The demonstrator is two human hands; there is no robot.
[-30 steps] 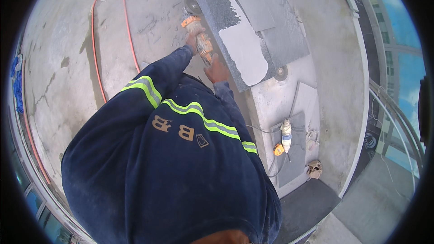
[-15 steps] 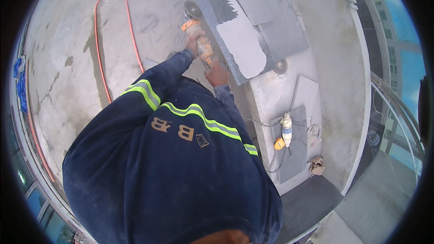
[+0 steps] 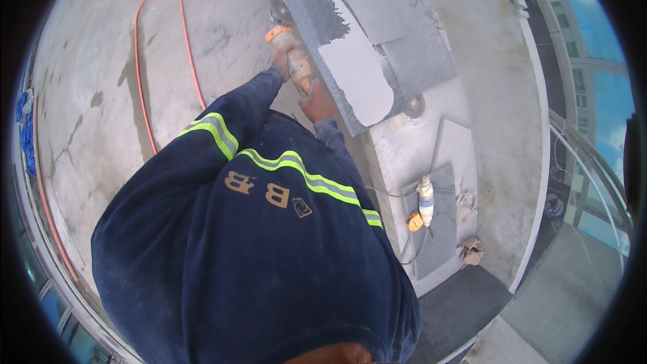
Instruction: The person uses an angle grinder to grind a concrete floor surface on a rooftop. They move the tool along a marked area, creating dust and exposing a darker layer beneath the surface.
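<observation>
Both my hands grip a dusty orange-and-grey angle grinder (image 3: 298,66). My left hand (image 3: 282,58) wraps round its body just behind the orange collar. Lower down, my right hand (image 3: 318,104) is closed round the rear end. The grinder's round disc (image 3: 279,11) is at the left long edge of a dark grey stone slab (image 3: 313,15); whether it touches the stone cannot be made out. A ragged white patch (image 3: 357,81) covers part of the slab's top. Pale dust hazes the air around the tool and slab.
Grey sheets (image 3: 421,57) lie against the slab's right side. A loose round disc (image 3: 414,106) sits by its near end. At right, a white-wrapped power tool (image 3: 425,195) and an orange tape measure (image 3: 415,221) rest on a grey tile (image 3: 438,243). An orange-red hose (image 3: 139,61) crosses the floor.
The view has shifted slightly. The grinder has moved a little up and left in the picture, still in both hands. Haze over the slab looks thicker.
</observation>
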